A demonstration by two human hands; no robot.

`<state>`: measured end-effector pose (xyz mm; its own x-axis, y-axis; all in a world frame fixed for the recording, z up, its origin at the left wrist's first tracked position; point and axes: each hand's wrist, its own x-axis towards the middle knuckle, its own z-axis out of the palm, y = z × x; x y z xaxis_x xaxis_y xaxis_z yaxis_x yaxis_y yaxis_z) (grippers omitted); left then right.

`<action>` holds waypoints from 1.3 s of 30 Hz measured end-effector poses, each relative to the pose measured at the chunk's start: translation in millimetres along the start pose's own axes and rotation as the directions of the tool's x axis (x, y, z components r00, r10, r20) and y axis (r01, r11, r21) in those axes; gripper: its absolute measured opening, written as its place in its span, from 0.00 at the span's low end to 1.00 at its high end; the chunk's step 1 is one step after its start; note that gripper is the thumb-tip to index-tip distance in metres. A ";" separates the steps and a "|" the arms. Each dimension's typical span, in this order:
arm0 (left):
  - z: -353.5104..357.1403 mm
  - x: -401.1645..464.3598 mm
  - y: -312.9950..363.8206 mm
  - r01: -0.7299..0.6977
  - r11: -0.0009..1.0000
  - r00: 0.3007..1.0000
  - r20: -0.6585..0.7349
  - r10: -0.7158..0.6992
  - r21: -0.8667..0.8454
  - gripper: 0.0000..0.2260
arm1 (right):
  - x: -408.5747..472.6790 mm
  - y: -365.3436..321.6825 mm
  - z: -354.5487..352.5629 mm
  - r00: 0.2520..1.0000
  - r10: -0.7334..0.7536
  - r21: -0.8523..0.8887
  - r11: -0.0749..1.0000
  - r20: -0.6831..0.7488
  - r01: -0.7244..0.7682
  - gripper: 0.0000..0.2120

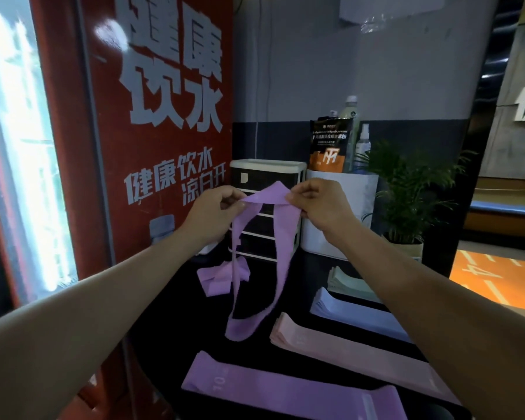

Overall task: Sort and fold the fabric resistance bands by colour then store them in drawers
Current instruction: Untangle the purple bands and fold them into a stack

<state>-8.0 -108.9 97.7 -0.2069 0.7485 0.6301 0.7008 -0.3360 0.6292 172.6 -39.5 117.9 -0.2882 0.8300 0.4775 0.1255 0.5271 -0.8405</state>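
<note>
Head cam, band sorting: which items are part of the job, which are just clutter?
Job:
- purple band, held up by left hand and right hand
- crumpled purple band
- flat purple band
- pink stack
- lavender stack
- green stack
- drawer unit

Clutter:
- powder pouch
- bottles
- spray bottle
- potted plant

Tall red vending cabinet (152, 131): large white "健康饮水", smaller "健康饮水 凉白开" beneath. Black-and-orange foil pouch (329, 145): small print illegible.
</note>
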 end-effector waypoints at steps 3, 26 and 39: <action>-0.6 -4.1 5.4 -0.007 1.000 1.000 -0.021 0.007 -0.003 0.05 | -8.2 -4.4 -4.5 1.000 -0.001 0.009 1.000 0.021 0.001 0.07; 4.7 -13.3 57.4 0.149 0.925 0.970 0.233 -0.069 -0.348 0.11 | -34.9 -47.7 -26.8 0.972 -0.028 0.283 0.958 0.235 -0.041 0.10; -6.0 -19.1 61.5 0.073 0.954 0.985 0.173 -0.023 -0.290 0.06 | -46.6 -48.1 -18.1 0.969 -0.223 0.011 0.975 0.110 0.223 0.04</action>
<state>35.0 -147.3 127.1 -0.1015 0.8438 0.5270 0.4559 -0.4313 0.7785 197.2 -100.3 140.7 -0.4118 0.6663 0.6217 0.0475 0.6970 -0.7155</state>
